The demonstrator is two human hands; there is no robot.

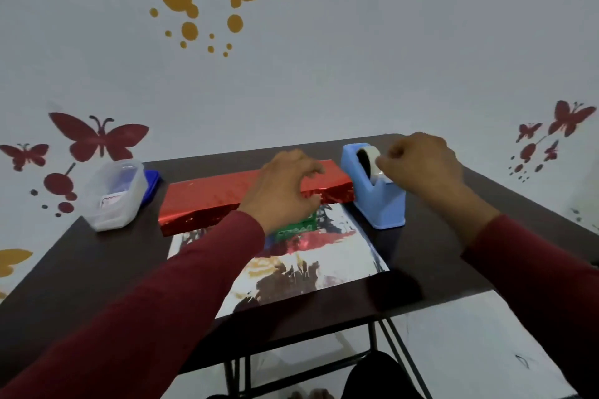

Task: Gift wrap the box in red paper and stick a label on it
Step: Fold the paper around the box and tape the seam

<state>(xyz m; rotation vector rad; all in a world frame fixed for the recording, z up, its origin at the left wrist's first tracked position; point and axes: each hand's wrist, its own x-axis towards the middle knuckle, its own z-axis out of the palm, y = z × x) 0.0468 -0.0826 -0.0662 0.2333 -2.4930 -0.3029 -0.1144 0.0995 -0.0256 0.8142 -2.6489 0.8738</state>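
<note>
A long box lies across the middle of the dark table (97, 256), with shiny red paper (210, 197) folded over its top and front. A green part of the box (296, 230) shows below my left hand. The paper's silvery inner side (324, 256) spreads toward me. My left hand (285, 188) rests on the paper-covered box with its fingers curled over the front edge. My right hand (421, 162) pinches the tape end at the blue tape dispenser (379, 201), just right of the box.
A clear plastic tub (113, 194) with a small white label inside stands at the table's back left, its blue lid (151, 185) beside it. The wall behind carries butterfly stickers. Table legs and white floor show below the near edge.
</note>
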